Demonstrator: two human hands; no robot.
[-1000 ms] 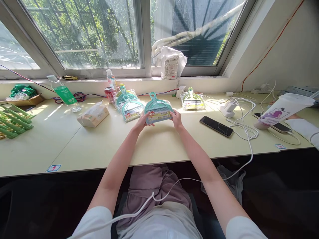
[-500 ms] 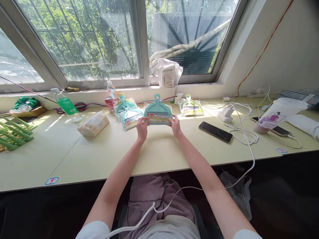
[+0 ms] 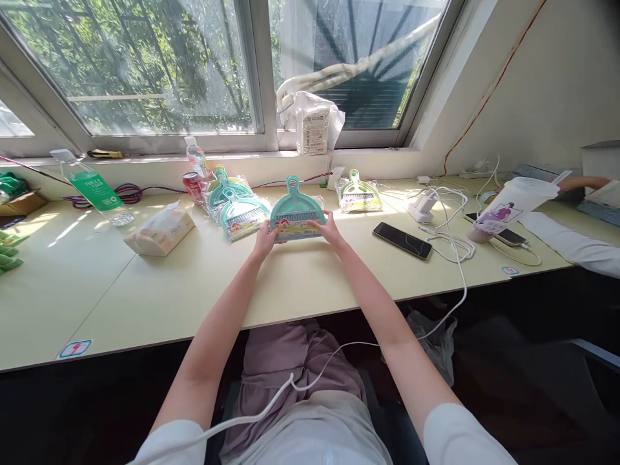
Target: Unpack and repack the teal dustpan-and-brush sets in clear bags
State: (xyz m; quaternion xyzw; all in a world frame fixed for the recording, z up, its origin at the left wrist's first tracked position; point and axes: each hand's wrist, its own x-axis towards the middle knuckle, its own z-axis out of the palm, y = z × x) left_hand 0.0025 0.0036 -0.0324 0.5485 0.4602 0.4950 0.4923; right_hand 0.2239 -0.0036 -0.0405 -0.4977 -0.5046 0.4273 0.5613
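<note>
The left hand [image 3: 264,241] and right hand [image 3: 331,231] pinch opposite lower sides of the packaged teal dustpan-and-brush set [image 3: 296,208], which is between them, about equally near both, its handle [image 3: 292,190] pointing far.

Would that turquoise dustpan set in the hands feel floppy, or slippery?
The turquoise dustpan set is probably stiff: held low at both sides by the left hand and right hand, it shows no sag. Its shiny clear wrapping might be slippery.
</note>
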